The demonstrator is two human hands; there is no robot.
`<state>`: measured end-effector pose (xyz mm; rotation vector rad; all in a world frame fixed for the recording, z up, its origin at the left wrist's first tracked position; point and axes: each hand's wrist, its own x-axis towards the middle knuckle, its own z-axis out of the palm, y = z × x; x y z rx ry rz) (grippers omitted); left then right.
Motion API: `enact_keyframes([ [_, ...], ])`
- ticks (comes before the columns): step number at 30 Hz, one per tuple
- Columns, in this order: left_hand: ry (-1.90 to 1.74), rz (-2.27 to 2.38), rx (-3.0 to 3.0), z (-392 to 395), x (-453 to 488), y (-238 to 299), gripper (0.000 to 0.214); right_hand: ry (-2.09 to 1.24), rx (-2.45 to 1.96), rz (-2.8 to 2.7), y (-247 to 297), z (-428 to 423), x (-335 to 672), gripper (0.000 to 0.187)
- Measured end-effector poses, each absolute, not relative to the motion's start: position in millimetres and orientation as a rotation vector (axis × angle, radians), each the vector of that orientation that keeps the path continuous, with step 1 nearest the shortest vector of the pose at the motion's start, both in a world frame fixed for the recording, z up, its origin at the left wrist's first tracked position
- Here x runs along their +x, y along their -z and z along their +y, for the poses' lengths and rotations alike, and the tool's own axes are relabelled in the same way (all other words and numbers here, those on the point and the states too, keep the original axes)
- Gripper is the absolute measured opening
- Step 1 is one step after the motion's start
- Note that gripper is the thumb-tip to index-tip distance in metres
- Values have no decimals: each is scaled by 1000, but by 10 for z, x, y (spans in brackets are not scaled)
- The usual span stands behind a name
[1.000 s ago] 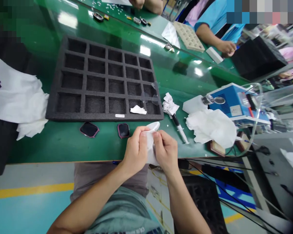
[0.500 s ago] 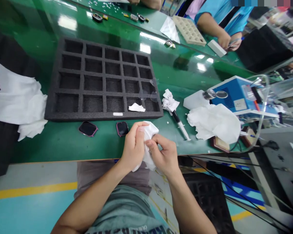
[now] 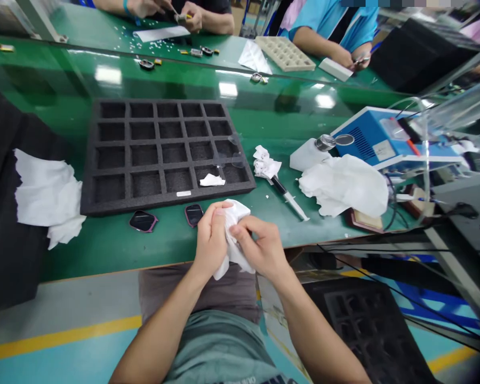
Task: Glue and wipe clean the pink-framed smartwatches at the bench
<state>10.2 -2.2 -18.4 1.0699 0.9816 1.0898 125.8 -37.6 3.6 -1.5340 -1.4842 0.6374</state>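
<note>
While a dark-screened watch [image 3: 194, 215] lies near the surface's [image 3: 104, 245] front edge, my left hand [image 3: 212, 240] and right hand [image 3: 262, 246], both curled tight, grip a white cloth [image 3: 237, 212].

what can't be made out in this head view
Head view: whether the white cloth holds anything; its folds, the left hand and the right hand hide that.
Head view: the green shirt's lettering; the bottom edge cuts it off.
Head view: any print on the blue box's label; too small.
</note>
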Motion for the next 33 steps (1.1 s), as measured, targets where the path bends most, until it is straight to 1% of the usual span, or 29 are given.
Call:
enact_keyframes([
  [6, -1113, 990, 1051, -13, 84, 166, 31, -561, -1507, -1477, 1, -359, 1253, 37],
  [10, -1079, 919, 1145, -12, 80, 145, 33, -632, -1548, -1403, 66, -341, 1360, 43],
  [13, -1070, 890, 1188, -28, 76, 166, 38, -888, -1508, -1315, 73, -309, 1490, 44],
  [15, -1009, 865, 1186, -52, 86, 194, 44, -1152, -1435, -1204, 63, -312, 1537, 41],
  [17, -992, 896, 1216, -85, 109, 218, 49, -1312, -1384, -1051, 54, -338, 1536, 37],
  [18, -1018, 925, 1265, -102, 122, 226, 50, -1312, -1378, -972, 51, -357, 1519, 37],
  [20, -1100, 979, 1403, -131, 143, 230, 46, -1200, -1379, -846, 48, -402, 1468, 36],
  [22, -1122, 995, 1481, -143, 149, 223, 37, -1126, -1366, -810, 43, -449, 1421, 34],
  [24, -1083, 990, 1443, -135, 139, 212, 30, -1176, -1356, -862, 27, -491, 1400, 35],
  [28, -1029, 933, 1314, -104, 99, 209, 34, -1312, -1400, -935, -34, -505, 1431, 46],
  [30, -1005, 898, 1242, -101, 86, 215, 36, -1293, -1441, -945, -52, -467, 1445, 47],
  [33, -987, 880, 1228, -111, 81, 218, 37, -1204, -1505, -974, -38, -387, 1449, 45],
])
